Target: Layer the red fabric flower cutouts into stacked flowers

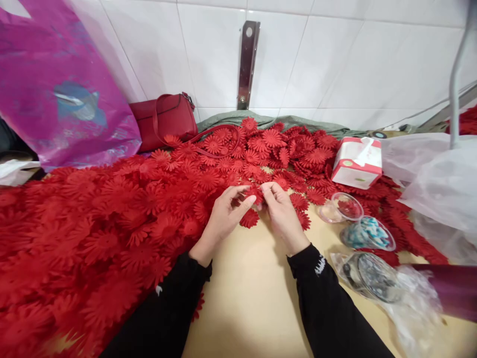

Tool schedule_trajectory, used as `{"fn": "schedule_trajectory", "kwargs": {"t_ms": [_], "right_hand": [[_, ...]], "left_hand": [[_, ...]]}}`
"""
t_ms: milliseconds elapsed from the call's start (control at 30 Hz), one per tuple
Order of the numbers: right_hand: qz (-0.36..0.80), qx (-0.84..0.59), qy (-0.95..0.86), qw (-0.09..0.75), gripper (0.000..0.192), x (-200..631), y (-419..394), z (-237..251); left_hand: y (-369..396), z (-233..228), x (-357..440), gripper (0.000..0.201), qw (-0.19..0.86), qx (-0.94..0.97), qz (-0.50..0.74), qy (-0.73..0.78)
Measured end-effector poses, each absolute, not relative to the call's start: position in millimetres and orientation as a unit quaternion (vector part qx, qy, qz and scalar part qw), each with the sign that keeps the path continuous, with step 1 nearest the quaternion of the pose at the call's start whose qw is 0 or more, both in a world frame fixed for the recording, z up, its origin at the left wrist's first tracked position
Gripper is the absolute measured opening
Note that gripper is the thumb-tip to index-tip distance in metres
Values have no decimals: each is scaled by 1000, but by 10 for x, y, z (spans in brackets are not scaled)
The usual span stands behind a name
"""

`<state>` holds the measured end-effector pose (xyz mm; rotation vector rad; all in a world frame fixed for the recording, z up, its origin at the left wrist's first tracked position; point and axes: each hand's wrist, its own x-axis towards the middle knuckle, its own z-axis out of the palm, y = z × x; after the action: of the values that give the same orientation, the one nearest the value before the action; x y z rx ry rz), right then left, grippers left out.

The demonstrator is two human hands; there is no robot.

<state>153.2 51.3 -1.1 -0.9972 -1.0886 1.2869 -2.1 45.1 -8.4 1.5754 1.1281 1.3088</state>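
Between my two hands, just above the tabletop, is a red fabric flower (pixel 254 195). My left hand (pixel 231 206) is closed on it, thumb in front and fingers behind. At the flower's right edge, my right hand (pixel 278 206) has its thumb and forefinger pinched together; whatever sits in that pinch is too small to make out. Another red flower lies on the table just under my hands. A large heap of similar red flowers (pixel 112 214) spreads to the left, and more flowers (pixel 298 149) are piled beyond my hands.
A tissue box (pixel 357 166) stands at the right among flowers. Nearer are a clear plastic cup (pixel 347 207), a tub of blue and white pieces (pixel 367 233) and a bagged round container (pixel 372 276). Back left are a red handbag (pixel 167 119) and a purple bag (pixel 70 89), against a tiled wall.
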Motion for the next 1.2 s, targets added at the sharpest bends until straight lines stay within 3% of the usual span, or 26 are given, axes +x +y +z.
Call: {"fn": "schedule_trajectory", "kwargs": {"t_ms": [233, 500, 600, 700, 767, 867, 1200], "right_hand": [[459, -452, -517, 563, 43, 1513, 474, 14], [437, -463, -631, 444, 49, 1532, 425, 17], [400, -467, -613, 496, 45, 1526, 423, 57], [389, -456, -575, 557, 28, 1512, 421, 83], [398, -440, -558, 580, 32, 1494, 415, 92], [430, -421, -551, 578, 39, 1461, 413, 89], [469, -427, -478, 608, 17, 1503, 505, -32]], "left_hand": [[508, -65, -24, 12, 487, 497, 582, 421], [508, -51, -41, 19, 553, 347, 655, 379], [501, -57, -29, 25, 571, 330, 640, 394], [491, -33, -22, 32, 567, 348, 623, 412], [486, -5, -19, 34, 554, 376, 617, 414], [477, 34, -12, 34, 550, 424, 600, 397], [437, 46, 0, 37, 574, 448, 560, 396]]}}
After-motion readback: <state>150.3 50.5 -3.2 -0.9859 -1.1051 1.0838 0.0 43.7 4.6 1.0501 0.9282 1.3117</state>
